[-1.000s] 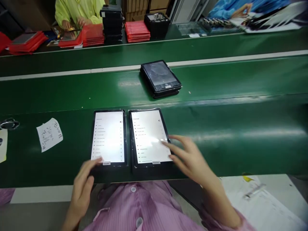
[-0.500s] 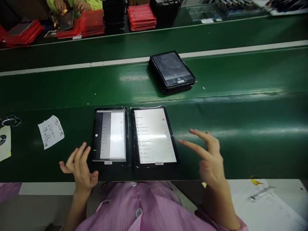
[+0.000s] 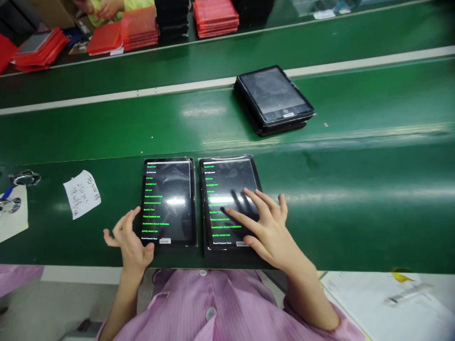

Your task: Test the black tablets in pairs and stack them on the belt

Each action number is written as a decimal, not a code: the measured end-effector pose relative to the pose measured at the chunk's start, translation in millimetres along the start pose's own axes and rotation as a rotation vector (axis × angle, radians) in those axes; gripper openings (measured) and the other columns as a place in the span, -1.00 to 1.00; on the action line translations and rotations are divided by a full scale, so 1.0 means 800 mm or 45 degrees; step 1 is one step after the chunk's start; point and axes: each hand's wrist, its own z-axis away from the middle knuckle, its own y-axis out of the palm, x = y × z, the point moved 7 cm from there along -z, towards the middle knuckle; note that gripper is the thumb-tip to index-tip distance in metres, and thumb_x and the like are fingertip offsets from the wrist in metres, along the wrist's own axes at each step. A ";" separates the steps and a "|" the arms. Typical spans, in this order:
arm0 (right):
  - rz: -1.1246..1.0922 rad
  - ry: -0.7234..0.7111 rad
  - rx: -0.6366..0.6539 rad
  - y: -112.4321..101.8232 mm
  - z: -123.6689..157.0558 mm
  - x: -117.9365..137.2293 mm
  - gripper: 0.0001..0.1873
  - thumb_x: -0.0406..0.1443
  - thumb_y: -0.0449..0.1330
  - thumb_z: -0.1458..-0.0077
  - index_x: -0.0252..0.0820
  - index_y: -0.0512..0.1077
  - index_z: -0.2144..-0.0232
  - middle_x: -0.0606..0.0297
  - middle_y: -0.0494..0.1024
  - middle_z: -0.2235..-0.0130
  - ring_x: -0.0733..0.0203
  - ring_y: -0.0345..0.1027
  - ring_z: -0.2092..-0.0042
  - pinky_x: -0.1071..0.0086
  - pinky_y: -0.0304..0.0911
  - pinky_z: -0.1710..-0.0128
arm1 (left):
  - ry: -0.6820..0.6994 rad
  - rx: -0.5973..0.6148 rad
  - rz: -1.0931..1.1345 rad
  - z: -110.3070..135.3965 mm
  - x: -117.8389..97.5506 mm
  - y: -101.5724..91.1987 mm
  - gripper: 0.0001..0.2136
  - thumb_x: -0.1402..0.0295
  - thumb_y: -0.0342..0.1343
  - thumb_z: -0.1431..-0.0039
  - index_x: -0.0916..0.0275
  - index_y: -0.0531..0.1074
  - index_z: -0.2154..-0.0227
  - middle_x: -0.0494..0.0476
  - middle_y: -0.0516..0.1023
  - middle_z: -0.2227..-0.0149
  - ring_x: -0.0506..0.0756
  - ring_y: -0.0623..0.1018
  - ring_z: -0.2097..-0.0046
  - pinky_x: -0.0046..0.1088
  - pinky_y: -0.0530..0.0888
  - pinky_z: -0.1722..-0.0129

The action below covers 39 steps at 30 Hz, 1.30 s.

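Observation:
Two black tablets lie side by side at the near edge of the green bench. Both the left tablet (image 3: 177,203) and the right tablet (image 3: 245,173) show a dark screen with a list of mostly green text lines. My right hand (image 3: 272,227) is over the right tablet, fingers spread, its index fingertip at the list; whether it touches the glass I cannot tell. My left hand (image 3: 130,239) is beside the lower left edge of the left tablet, fingers apart, holding nothing.
A stack of tablets (image 3: 275,97) sits farther back on the green bench (image 3: 355,189). Left lie a handwritten note (image 3: 82,195) and metal rings (image 3: 25,177). Red packets (image 3: 216,19) are piled across the bench, near another person's hands (image 3: 108,8). Papers (image 3: 377,303) lie lower right.
My right hand has moved left from beside the right tablet to over its screen. Both screens switched from light pages to dark lists with green text. The view has shifted slightly.

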 end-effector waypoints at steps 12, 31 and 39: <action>0.068 0.113 -0.205 -0.031 0.022 -0.028 -0.44 0.03 -0.21 -0.41 0.07 0.37 -0.22 0.09 0.22 -0.27 -0.29 0.12 -0.25 -0.34 -0.23 -0.30 | 0.049 -0.225 -0.012 -0.004 0.016 -0.022 -0.27 -0.15 -0.41 -0.34 0.28 0.12 -0.32 0.40 0.48 -0.06 0.38 0.38 -0.17 0.17 -0.20 -0.29; 0.166 0.031 0.043 0.008 -0.013 -0.006 -0.43 0.05 -0.19 -0.42 -0.01 0.37 -0.22 -0.06 0.06 -0.35 -0.32 -0.03 -0.31 -0.49 -0.21 -0.22 | 0.111 0.261 0.035 -0.036 -0.003 0.011 -0.26 -0.12 -0.37 -0.39 0.42 0.23 -0.30 0.39 0.43 0.10 0.30 0.45 0.11 -0.17 0.41 0.13; 0.175 0.005 0.012 0.025 -0.014 -0.014 -0.49 -0.04 -0.10 -0.42 0.14 0.20 -0.33 -0.05 0.07 -0.36 -0.36 0.03 -0.29 -0.56 -0.09 -0.14 | 0.008 0.362 0.207 -0.048 0.012 0.014 -0.27 -0.14 -0.39 -0.38 0.27 0.23 -0.33 0.25 0.41 0.16 0.20 0.49 0.17 -0.29 0.46 0.20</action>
